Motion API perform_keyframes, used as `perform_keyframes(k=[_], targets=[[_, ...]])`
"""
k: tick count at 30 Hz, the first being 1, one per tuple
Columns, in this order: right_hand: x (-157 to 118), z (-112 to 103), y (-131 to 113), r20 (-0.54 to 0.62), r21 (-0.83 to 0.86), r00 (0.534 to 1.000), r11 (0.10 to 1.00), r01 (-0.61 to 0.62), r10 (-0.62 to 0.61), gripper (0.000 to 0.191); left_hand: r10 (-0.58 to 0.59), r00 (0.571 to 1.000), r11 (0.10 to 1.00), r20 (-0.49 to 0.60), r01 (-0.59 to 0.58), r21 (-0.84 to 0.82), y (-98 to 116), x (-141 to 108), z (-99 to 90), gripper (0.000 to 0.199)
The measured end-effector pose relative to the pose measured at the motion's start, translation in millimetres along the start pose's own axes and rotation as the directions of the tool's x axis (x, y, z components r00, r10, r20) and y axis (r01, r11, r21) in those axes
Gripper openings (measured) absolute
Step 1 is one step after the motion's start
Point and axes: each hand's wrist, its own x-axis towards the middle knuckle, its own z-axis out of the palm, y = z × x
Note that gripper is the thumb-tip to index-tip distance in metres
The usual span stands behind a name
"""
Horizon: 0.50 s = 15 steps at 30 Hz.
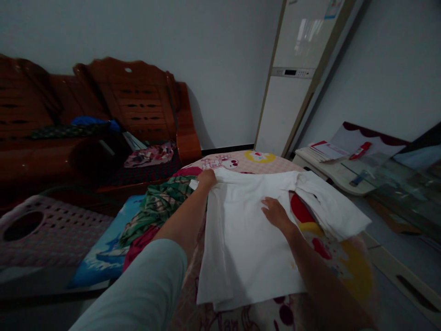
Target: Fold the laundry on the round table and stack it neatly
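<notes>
A white shirt lies spread over a round surface covered by a pink patterned cloth. One sleeve stretches out to the right, while the shirt's left side looks folded inward in a long strip. At the upper left corner of the shirt, my left hand is closed on the fabric, its fingertips partly hidden. Over the middle right of the shirt is my right hand, fingers stretched out and apart, holding nothing; whether it touches the cloth I cannot tell.
Green plaid fabric is heaped left of the shirt, beside a blue printed item and a pink woven plastic chair. Wooden seats line the wall. A tall air conditioner stands behind; a glass-topped cabinet is at right.
</notes>
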Motion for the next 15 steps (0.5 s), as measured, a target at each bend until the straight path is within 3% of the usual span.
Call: perform_keyframes(k=[3, 6, 10, 15], targets=[[-14, 7, -5, -0.039, 0.046, 0.998, 0.997, 0.056, -0.055, 0.035, -0.041, 0.999, 0.998, -0.018, 0.04, -0.038, -2, 1, 0.5, 0.044], [-26, 18, -19, -0.12, 0.094, 0.982, 0.983, 0.159, -0.147, 0.037, -0.07, 0.997, 0.996, 0.032, 0.072, -0.061, -6, 3, 4.2, 0.046], [-36, 36, -35, -0.175, 0.067, 0.97, 0.981, 0.181, -0.167, 0.039, -0.065, 0.996, 0.995, 0.054, 0.068, -0.066, -7, 5, 8.8, 0.044], [-38, 42, -36, -0.21, 0.056, 0.961, 0.979, 0.198, -0.183, 0.037, -0.041, 0.998, 0.995, -0.055, 0.035, -0.096, 7, 8, -0.9, 0.036]])
